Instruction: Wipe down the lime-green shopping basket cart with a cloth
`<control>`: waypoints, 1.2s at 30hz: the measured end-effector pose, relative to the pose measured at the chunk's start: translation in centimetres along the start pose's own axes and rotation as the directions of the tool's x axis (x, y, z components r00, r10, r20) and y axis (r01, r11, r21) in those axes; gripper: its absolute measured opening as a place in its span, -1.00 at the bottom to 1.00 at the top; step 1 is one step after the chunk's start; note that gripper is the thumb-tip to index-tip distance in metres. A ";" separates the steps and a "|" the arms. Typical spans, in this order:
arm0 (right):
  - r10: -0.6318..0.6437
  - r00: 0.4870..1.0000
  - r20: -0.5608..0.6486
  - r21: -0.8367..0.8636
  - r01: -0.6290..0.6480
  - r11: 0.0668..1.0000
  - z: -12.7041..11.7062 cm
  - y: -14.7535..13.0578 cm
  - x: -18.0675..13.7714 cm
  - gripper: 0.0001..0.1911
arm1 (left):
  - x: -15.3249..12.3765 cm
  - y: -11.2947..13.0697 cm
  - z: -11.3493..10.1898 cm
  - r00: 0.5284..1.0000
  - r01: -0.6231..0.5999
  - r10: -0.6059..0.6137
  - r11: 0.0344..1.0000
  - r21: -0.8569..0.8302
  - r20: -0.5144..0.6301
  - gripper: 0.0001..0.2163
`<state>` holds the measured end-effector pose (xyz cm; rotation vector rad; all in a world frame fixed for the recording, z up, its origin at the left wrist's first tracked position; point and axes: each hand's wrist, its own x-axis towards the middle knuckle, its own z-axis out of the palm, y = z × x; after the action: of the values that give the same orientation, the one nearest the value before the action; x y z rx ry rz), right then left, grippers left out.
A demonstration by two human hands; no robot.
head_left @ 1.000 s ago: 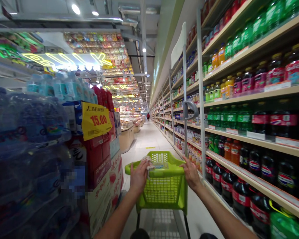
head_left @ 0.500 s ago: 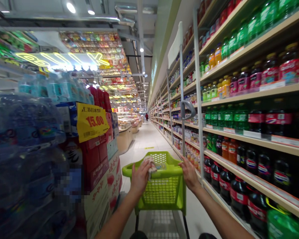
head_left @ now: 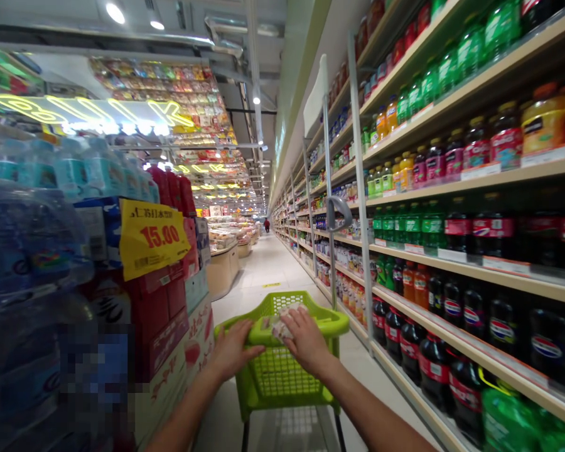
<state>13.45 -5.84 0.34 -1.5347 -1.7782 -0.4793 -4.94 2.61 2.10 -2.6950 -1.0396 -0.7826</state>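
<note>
A green plastic shopping cart [head_left: 285,370] stands in front of me, its handle toward me. My left hand [head_left: 233,351] is closed over the left end of the handle, thumb pointing inward. Near the middle of the handle, my right hand [head_left: 308,342] presses a crumpled, whitish tissue [head_left: 281,325] against the bar. Its fingers lie over the tissue and hide part of it. The mesh basket shows below and beyond both hands.
Shelves [head_left: 452,248] of bottled drinks line the right, with a metal pole and grey handle [head_left: 339,213] at their edge. Stacked drink packs [head_left: 32,251] and boxes with a yellow price sign [head_left: 153,238] flank the left. A person [head_left: 266,225] is far down the aisle [head_left: 258,263].
The tissue has passed from my left hand to my right. My right hand has moved from the handle's right end toward its middle; my left now grips the left end.
</note>
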 end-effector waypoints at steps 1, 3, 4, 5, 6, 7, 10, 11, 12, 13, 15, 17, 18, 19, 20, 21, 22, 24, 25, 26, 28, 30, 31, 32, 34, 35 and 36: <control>-0.027 1.000 -0.005 -0.006 0.027 1.000 0.2 -0.1 -0.2 -0.51 | -0.3 -1.3 -0.3 1.000 0.019 -0.019 1.000 0.016 -0.005 -0.59; -0.103 0.995 -0.014 0.004 0.103 0.995 0.2 0.8 -0.9 -0.50 | -0.7 -2.7 -0.6 0.999 0.041 -0.040 0.999 0.031 -0.025 -0.66; -0.132 0.991 -0.026 0.009 0.133 0.991 -0.1 1.7 -1.5 -0.48 | -0.8 -2.8 -0.5 0.998 0.044 -0.043 0.999 0.030 -0.037 -0.67; -0.147 0.988 -0.044 0.012 0.147 0.989 -0.6 3.0 -2.1 -0.47 | -0.8 -2.7 -0.4 0.998 0.048 -0.047 0.999 0.025 -0.050 -0.67; -0.142 0.988 -0.068 0.011 0.143 0.990 -1.2 4.6 -2.7 -0.49 | -0.9 -2.4 -0.3 0.997 0.050 -0.049 0.999 0.017 -0.062 -0.67; -0.116 0.988 -0.098 0.006 0.117 0.993 -2.0 6.4 -3.3 -0.52 | -0.9 -2.0 -0.2 0.996 0.053 -0.052 0.999 0.006 -0.072 -0.67; 0.054 0.983 -0.173 -0.015 -0.058 0.998 -4.0 10.9 -4.4 -0.64 | -0.9 -0.9 0.2 0.993 0.090 -0.091 0.996 -0.014 -0.075 -0.65; 0.117 0.975 -0.190 -0.017 -0.122 0.992 -4.3 11.6 -4.4 -0.66 | -0.9 -0.6 0.2 0.992 0.104 -0.105 0.994 -0.015 -0.070 -0.64; 0.164 0.965 -0.204 -0.014 -0.170 0.985 -4.2 11.6 -4.2 -0.66 | -0.8 -0.4 0.3 0.991 0.116 -0.116 0.993 -0.013 -0.065 -0.63; 0.181 0.961 -0.211 -0.009 -0.187 0.982 -3.7 11.0 -3.9 -0.65 | -0.7 -0.2 0.4 0.990 0.124 -0.124 0.992 -0.010 -0.061 -0.62; 0.125 0.969 -0.213 0.007 -0.127 0.992 -1.9 8.3 -3.1 -0.63 | -0.6 0.1 0.5 0.990 0.129 -0.128 0.992 0.002 -0.056 -0.62; 0.015 0.978 -0.206 0.021 -0.011 1.000 -0.1 5.2 -2.2 -0.60 | -0.5 0.3 0.4 0.991 0.129 -0.128 0.991 0.018 -0.049 -0.62; -0.036 0.979 -0.201 0.025 0.041 0.999 0.5 4.1 -2.0 -0.58 | -0.5 0.3 0.4 0.991 0.131 -0.129 0.991 0.027 -0.045 -0.62; -0.071 0.977 -0.199 0.022 0.077 0.997 0.8 3.7 -1.8 -0.57 | -0.6 0.4 0.3 0.991 0.133 -0.131 0.991 0.036 -0.041 -0.63; -0.084 0.976 -0.203 0.012 0.088 0.996 0.7 4.0 -1.9 -0.57 | -0.6 0.4 0.3 0.991 0.134 -0.132 0.990 0.044 -0.036 -0.63; -0.073 0.974 -0.213 -0.003 0.074 0.997 0.2 4.8 -2.1 -0.58 | -0.7 0.4 0.2 0.991 0.135 -0.133 0.990 0.049 -0.032 -0.63; -0.040 0.972 -0.230 -0.022 0.036 0.999 -0.5 6.2 -2.5 -0.61 | -0.8 0.5 0.2 0.990 0.136 -0.135 0.989 0.053 -0.030 -0.63; 0.068 0.958 -0.279 -0.061 -0.089 0.994 -2.2 9.2 -3.4 -0.65 | -1.0 0.7 0.1 0.990 0.142 -0.141 0.988 0.060 -0.033 -0.64; 0.124 0.944 -0.305 -0.076 -0.153 0.985 -2.9 10.3 -3.7 -0.66 | -1.0 0.8 0.1 0.989 0.147 -0.145 0.987 0.065 -0.037 -0.64; 0.164 0.930 -0.328 -0.086 -0.203 0.975 -3.3 10.8 -3.8 -0.66 | -1.0 1.0 0.1 0.988 0.150 -0.148 0.986 0.068 -0.041 -0.64; 0.184 0.916 -0.356 -0.097 -0.232 0.968 -2.9 10.0 -3.8 -0.65 | -1.0 1.4 0.1 0.987 0.156 -0.153 0.985 0.074 -0.047 -0.64; 0.101 0.935 -0.341 -0.092 -0.140 0.986 -1.3 7.5 -3.3 -0.62 | -0.8 1.7 0.1 0.986 0.161 -0.157 0.984 0.077 -0.049 -0.64; 0.031 0.948 -0.316 -0.083 -0.060 0.995 -0.4 6.1 -3.1 -0.60 | -0.8 1.8 0.1 0.986 0.164 -0.161 0.983 0.080 -0.049 -0.64; -0.039 0.957 -0.286 -0.070 0.020 0.997 0.3 5.1 -2.9 -0.56 | -0.7 1.9 0.1 0.985 0.169 -0.166 0.982 0.083 -0.048 -0.64; -0.118 0.964 -0.240 -0.052 0.108 0.993 0.8 4.8 -2.8 -0.52 | -0.6 2.1 0.1 0.984 0.173 -0.170 0.981 0.088 -0.046 -0.63; -0.106 0.966 -0.237 -0.056 0.095 0.994 0.5 5.6 -3.0 -0.52 | -0.6 2.2 0.2 0.985 0.173 -0.169 0.981 0.089 -0.046 -0.63; -0.062 0.967 -0.248 -0.069 0.046 0.997 -0.1 7.0 -3.2 -0.55 | -0.5 2.3 0.2 0.984 0.173 -0.169 0.981 0.090 -0.049 -0.63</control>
<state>20.24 -6.61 -3.18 -1.4013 -1.6255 -0.7284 -3.66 0.67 1.73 -2.5259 -1.2778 -0.7920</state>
